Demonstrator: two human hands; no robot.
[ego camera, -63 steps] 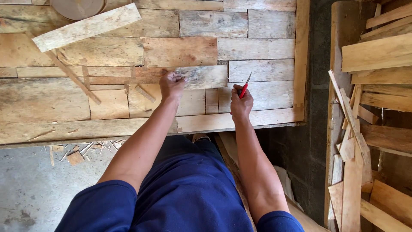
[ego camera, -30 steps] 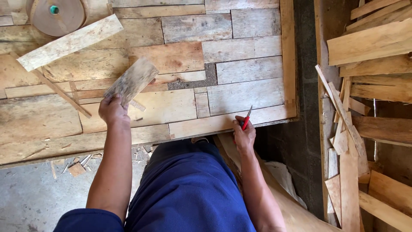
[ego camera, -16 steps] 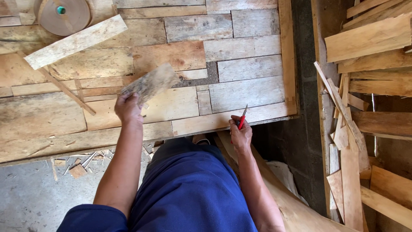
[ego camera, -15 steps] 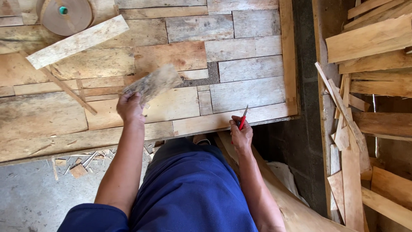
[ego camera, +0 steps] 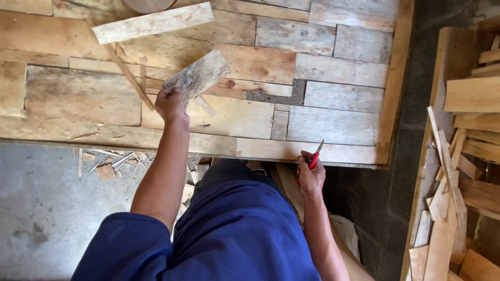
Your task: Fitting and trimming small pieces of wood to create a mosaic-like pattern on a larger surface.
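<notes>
A patchwork panel of weathered wooden boards (ego camera: 333, 119), fitted together in rows and edged by a longer strip on its right side, fills the upper part of the head view; below it lies a grey concrete floor (ego camera: 47, 218) scattered with wood chips and splinters (ego camera: 112, 164) close to the panel's near edge. One dark, unfilled gap (ego camera: 276, 96) shows among the boards near the panel's middle. The left hand (ego camera: 172, 104) is extended forward with the arm nearly straight, raised over the panel, its fingers clenched around the lower end of a short grey, rough-faced wood piece (ego camera: 200, 75), which is held tilted, its free end pointing up and to the right, just left of the gap. The right hand (ego camera: 311, 177) sits low at the panel's near edge, elbow bent and forearm drawn in toward the body, fingers closed around a red pencil (ego camera: 315, 156) whose tip points up toward the boards. A loose pale plank (ego camera: 153, 23) lies at an angle across the panel's upper left, with a thin stick (ego camera: 130, 78) lying slantwise below it. At the right, well apart from both hands, stands a pile of cut timber offcuts (ego camera: 463, 156). No packages, labels or signs can be made out.
</notes>
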